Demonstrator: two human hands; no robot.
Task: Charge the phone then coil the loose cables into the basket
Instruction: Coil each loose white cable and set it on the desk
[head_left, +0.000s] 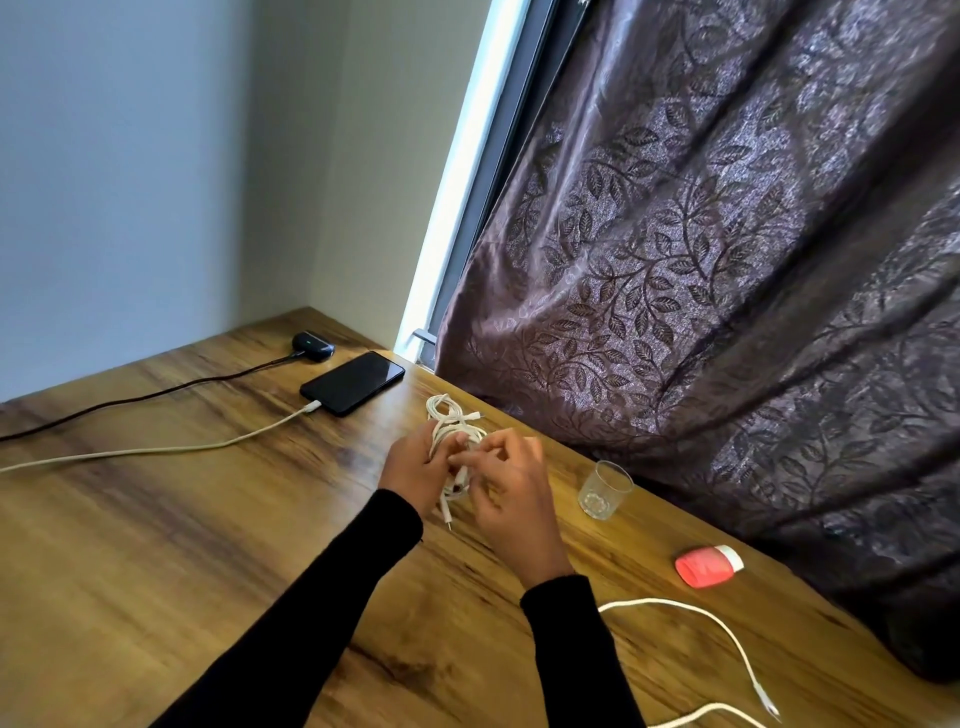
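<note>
fingers (470, 456) of both hands pinch | white cable bundle (451, 431) tangled, looped

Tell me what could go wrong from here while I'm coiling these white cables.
The bundle of white cables held between your left hand and right hand looks tangled; pulling may tighten knots. The glass stands close by your right hand, so a swing could tip it. No basket is in view, and another loose white cable lies near your right sleeve.
</note>
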